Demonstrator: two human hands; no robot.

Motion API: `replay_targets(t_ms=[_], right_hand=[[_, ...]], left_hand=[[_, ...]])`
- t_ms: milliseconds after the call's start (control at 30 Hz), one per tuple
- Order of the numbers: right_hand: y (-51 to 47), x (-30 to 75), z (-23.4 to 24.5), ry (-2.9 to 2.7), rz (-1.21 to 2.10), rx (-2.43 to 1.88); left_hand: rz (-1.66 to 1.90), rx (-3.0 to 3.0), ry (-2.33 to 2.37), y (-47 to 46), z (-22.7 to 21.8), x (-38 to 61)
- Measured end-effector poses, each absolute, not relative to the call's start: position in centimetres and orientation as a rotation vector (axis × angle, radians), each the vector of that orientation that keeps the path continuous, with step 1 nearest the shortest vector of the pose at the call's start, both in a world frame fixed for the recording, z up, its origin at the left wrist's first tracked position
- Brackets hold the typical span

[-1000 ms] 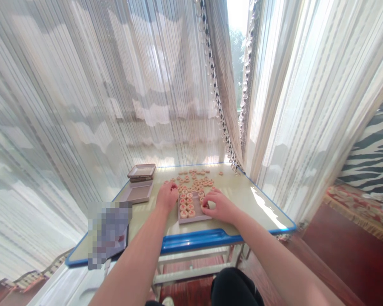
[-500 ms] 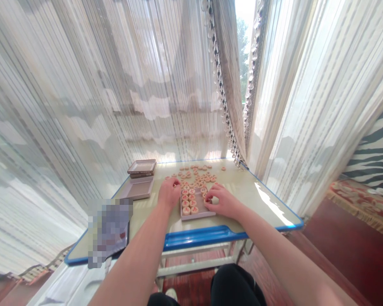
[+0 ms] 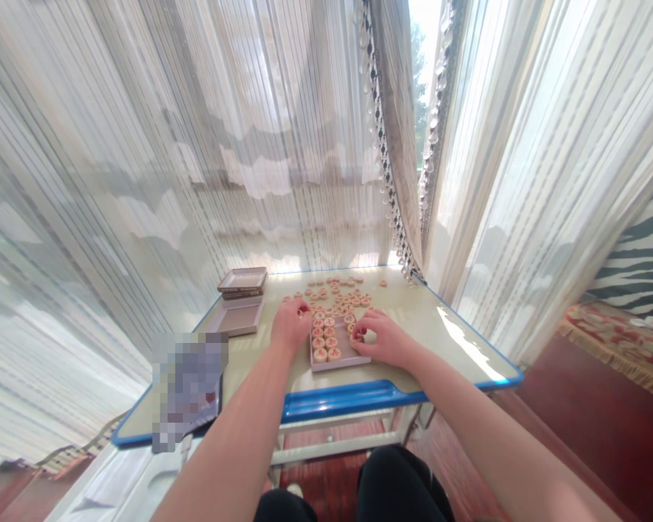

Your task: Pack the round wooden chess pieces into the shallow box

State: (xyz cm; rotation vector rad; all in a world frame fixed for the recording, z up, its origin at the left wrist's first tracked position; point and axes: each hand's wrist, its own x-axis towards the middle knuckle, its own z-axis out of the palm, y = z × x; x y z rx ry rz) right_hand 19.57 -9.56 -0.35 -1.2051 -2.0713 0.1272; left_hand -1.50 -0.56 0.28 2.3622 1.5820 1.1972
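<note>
A shallow grey tray (image 3: 353,358) lies near the front of the small blue-edged table (image 3: 446,341); round wooden chess pieces (image 3: 325,344) with red marks stand in rows along its left side. My left hand (image 3: 289,326) rests curled at the tray's left edge, fingertips near a loose piece. My right hand (image 3: 384,337) sits over the tray's right side, fingers pinched round a wooden piece (image 3: 358,336). Several more loose pieces (image 3: 342,293) are scattered on the table beyond the tray.
Two more grey trays stand at the back left, one stacked (image 3: 243,280) and one flat (image 3: 236,319). A blurred-out object (image 3: 188,388) lies at the table's left front. Sheer curtains (image 3: 196,145) close in the table's back and sides. Red floor and a patterned rug (image 3: 614,341) lie right.
The view has shifted slightly; both hands stay at the tray. My right hand has drawn its fingers closer together over the tray's right side, and my left hand has edged a little forward.
</note>
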Motion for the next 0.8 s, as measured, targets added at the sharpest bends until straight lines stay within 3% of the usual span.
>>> replay_targets(t_ms=[800], right_hand=[[-9.43,19.73,-0.58,-2.093,0.141,-1.192]], left_hand=[[1.188,2.397,1.576,-0.65,0.19,-1.46]])
